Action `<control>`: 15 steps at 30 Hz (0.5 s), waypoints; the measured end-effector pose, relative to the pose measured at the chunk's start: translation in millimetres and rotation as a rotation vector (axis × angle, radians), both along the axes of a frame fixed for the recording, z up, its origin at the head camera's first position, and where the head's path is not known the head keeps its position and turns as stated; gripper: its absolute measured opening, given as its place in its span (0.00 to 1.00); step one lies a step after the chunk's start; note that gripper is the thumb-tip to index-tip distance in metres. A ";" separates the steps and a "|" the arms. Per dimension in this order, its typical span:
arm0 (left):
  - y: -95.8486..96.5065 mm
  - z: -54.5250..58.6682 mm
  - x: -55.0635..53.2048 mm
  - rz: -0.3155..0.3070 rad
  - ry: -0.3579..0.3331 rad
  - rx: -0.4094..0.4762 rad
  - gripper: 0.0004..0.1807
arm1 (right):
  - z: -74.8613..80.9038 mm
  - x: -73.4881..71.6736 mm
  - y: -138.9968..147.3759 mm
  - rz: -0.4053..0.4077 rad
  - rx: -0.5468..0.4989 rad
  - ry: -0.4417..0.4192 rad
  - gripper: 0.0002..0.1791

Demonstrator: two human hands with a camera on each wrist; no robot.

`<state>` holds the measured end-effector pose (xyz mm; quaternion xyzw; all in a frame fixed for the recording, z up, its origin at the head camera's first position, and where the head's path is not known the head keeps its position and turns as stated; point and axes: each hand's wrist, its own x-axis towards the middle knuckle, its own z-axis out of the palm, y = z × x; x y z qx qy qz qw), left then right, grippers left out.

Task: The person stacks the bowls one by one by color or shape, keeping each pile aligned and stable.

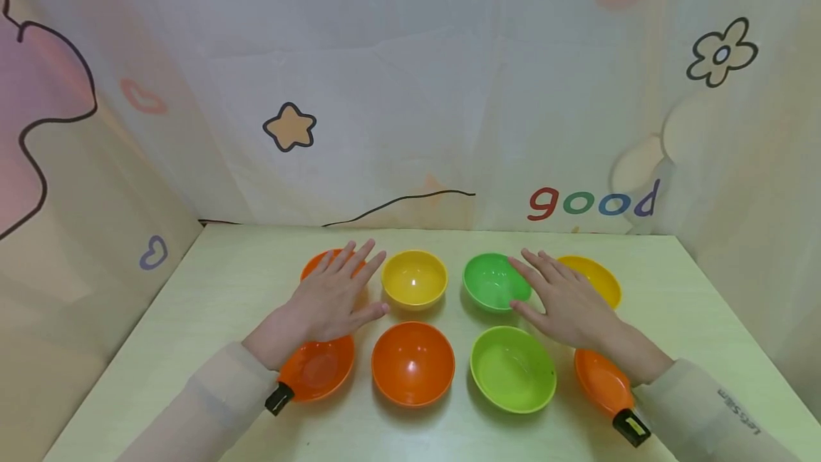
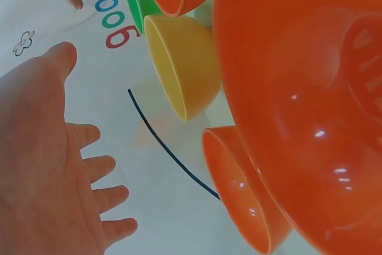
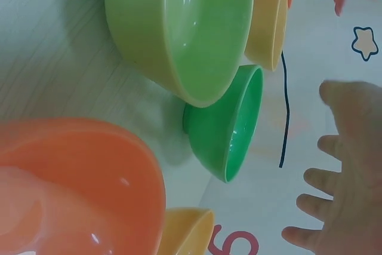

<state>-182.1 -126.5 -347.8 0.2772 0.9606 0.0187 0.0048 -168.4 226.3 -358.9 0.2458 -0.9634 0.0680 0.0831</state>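
Note:
My left hand [image 1: 328, 301] hovers palm down with fingers spread above the left-hand bowls. It overlaps an orange bowl [image 1: 314, 262] behind and another orange bowl [image 1: 327, 369] in front. Spread out likewise, my right hand [image 1: 571, 306] is above the right side, overlapping a yellow bowl [image 1: 599, 280] and an orange bowl [image 1: 596, 376]. Its fingertips reach over the edge of a green bowl [image 1: 490, 282] in the head view. Both palms hold nothing; the left wrist view shows the left fingers [image 2: 110, 198] apart, and the right wrist view shows the right hand [image 3: 352, 189] likewise.
Between the hands stand a yellow bowl [image 1: 414, 280], an orange bowl [image 1: 413, 366] and a light green bowl [image 1: 513, 371]. The bowls form two rows on a pale table [image 1: 212, 291]. A printed curtain [image 1: 385, 127] hangs behind. Small black blocks [image 1: 631, 428] show by both cuffs.

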 end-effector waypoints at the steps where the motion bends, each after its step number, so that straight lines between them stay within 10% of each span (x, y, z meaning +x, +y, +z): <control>1: -0.8 -0.5 0.3 -0.003 0.010 0.008 0.43 | -0.1 0.4 -0.7 0.004 -0.002 0.011 0.34; 15: -22.5 -8.5 4.4 -0.025 0.120 0.087 0.41 | 5.0 8.2 -26.7 0.069 -0.036 0.000 0.24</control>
